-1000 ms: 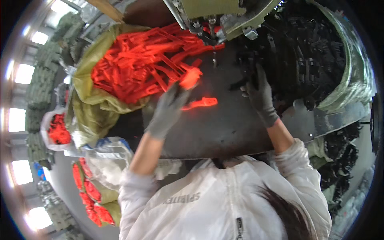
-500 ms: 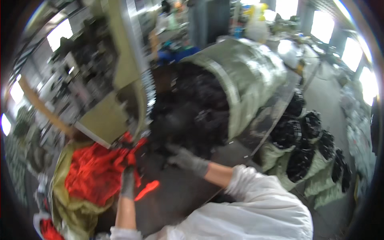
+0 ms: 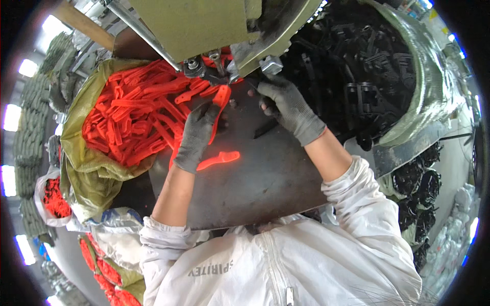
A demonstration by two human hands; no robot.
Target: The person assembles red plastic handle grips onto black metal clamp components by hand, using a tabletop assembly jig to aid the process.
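Note:
My left hand (image 3: pixel 196 133), in a grey glove, holds an orange plastic strip (image 3: pixel 220 99) upright with its top under the head of the olive-green machine (image 3: pixel 214 30). My right hand (image 3: pixel 286 104), also gloved, grips a small black part right beside the machine's metal fittings (image 3: pixel 270 65). Another orange strip (image 3: pixel 219 159) lies flat on the dark metal table (image 3: pixel 265 178) just below my left hand. A pile of orange strips (image 3: pixel 132 115) fills a green sack on the left.
A large sack of black plastic parts (image 3: pixel 367 76) lies open at the right. More sacks with orange pieces (image 3: pixel 53 199) sit at the lower left, and bags of black parts (image 3: pixel 423 178) at the right. My white jacket (image 3: pixel 265 265) fills the lower edge.
The view swung away and came back. My left hand lifted an orange strip up to the machine head, and my right hand moved left from the black pile to the machine.

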